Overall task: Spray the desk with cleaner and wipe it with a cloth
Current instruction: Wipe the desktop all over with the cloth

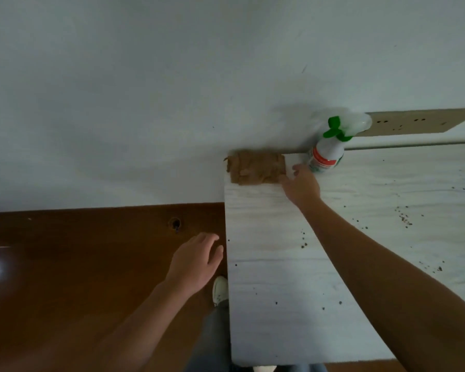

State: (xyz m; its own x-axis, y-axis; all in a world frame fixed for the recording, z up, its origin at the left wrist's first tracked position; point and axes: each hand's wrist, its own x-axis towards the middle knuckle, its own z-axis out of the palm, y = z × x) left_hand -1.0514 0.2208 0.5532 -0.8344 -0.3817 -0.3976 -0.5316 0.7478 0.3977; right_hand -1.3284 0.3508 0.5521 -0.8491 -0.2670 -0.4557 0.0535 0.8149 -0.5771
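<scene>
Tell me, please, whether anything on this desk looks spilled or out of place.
Yes: dark crumbs lie scattered over the white desk, thickest toward its right side. The brown cloth at the far left corner has a ragged left edge.

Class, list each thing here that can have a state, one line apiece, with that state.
spray bottle: upright on the desk by the wall, not held.
cloth: lying spread at the desk's far left corner.
desk: dotted with dark specks.
right hand: open, reaching in between cloth and bottle, holding nothing.
left hand: open, empty, off the desk's left edge.
</scene>
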